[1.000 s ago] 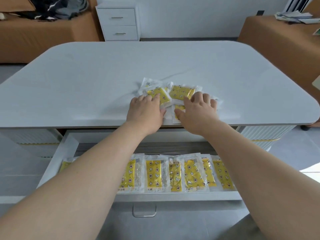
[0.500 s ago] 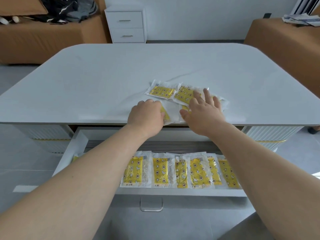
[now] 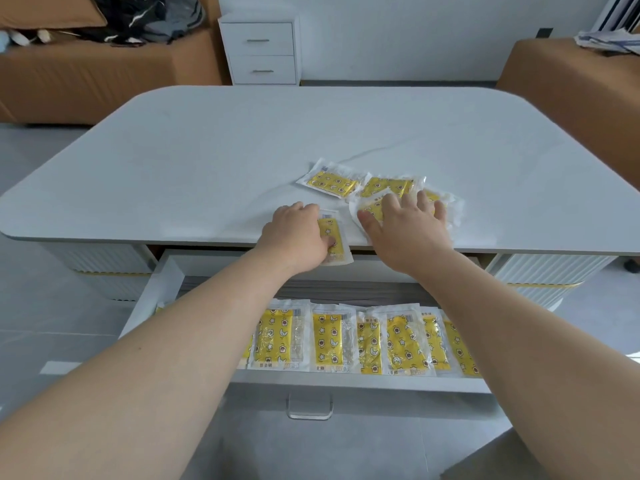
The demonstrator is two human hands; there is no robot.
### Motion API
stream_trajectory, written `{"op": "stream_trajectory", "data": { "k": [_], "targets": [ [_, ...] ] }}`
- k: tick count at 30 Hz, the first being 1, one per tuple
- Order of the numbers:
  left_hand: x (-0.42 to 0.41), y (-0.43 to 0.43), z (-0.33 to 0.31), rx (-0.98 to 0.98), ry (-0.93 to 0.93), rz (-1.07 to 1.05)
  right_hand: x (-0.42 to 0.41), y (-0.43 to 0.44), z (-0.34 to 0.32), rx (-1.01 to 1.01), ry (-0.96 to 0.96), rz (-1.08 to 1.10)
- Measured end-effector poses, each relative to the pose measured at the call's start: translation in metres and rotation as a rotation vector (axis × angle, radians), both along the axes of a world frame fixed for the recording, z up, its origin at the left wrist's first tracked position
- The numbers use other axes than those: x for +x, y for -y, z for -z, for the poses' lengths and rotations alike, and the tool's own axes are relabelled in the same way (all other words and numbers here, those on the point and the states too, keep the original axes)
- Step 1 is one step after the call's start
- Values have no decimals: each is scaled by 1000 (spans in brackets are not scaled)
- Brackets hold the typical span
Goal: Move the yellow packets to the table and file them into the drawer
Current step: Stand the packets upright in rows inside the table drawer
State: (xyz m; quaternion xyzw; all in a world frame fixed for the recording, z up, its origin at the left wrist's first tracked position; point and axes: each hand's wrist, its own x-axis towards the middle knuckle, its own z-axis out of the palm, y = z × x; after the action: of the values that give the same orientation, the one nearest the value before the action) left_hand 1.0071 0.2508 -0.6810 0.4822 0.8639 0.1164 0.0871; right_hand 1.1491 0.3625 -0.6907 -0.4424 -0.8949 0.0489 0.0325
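Several yellow packets in clear wrappers lie in a loose pile (image 3: 381, 187) near the front edge of the white table (image 3: 207, 161). My left hand (image 3: 294, 237) grips one yellow packet (image 3: 334, 237) at the table's edge, thumb under it, and the packet overhangs the open drawer (image 3: 166, 282). My right hand (image 3: 405, 226) rests on the pile with fingers curled over a crumpled packet (image 3: 369, 207). Inside the drawer a row of yellow packets (image 3: 346, 341) stands side by side along the front wall.
A white two-drawer cabinet (image 3: 261, 53) stands against the back wall. Brown sofas flank it, the left one (image 3: 86, 77) with clothes on it, the right one (image 3: 571, 84) with papers. The drawer's handle (image 3: 310, 407) juts toward me.
My left hand has pulled one packet back from the pile to the table's front edge. My right hand has slid right and curled over another packet. The pile has spread apart.
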Motion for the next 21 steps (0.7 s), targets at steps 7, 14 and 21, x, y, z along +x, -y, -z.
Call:
{"op": "stream_trajectory", "data": {
  "k": [7,14,21],
  "targets": [
    [0,1,-3,14,27,-30,3,1,1,19,15,69],
    [3,7,-9,76,-33,25,6,7,-4,92,-249,-15],
    [7,13,-16,-229,189,180,8,14,-21,-32,-498,-25]
  ]
}}
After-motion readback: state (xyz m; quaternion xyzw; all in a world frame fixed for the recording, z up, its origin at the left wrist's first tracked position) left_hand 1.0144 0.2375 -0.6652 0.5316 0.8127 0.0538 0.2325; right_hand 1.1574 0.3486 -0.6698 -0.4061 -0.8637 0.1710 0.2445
